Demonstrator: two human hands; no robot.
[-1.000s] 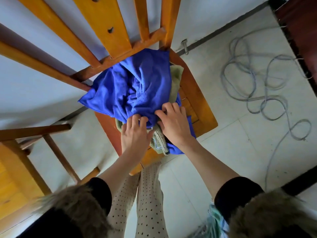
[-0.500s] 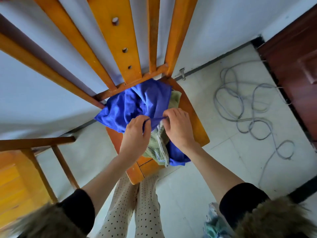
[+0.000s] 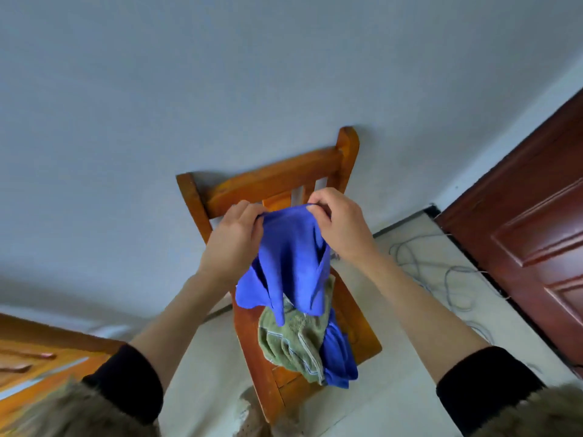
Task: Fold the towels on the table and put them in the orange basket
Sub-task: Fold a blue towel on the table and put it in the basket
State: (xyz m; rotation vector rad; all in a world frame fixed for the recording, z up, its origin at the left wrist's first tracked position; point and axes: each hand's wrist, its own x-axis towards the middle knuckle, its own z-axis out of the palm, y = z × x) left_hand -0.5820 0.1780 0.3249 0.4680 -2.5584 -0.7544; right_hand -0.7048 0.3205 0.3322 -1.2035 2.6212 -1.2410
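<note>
Two hands up, both gripping one item. L hand (image 3: 232, 239): fingers (image 3: 249, 212) curled, pinching top edge of blue towel (image 3: 290, 257) at its L corner. Blue towel: hangs bunched below and between both sets of fingers, lower end draped onto pile beneath. R hand (image 3: 339, 230): fingers (image 3: 318, 208) curled, pinching same top edge at R corner. Below fingers: green towel (image 3: 291, 340), crumpled, on wooden chair (image 3: 252, 339) seat; second blue cloth (image 3: 337, 354) touching its R side, overhanging seat front. Chair back behind fingers, against wall. Far R of R fingers: grey cable (image 3: 441, 272) looped on floor, dark red door (image 3: 536, 234).
</note>
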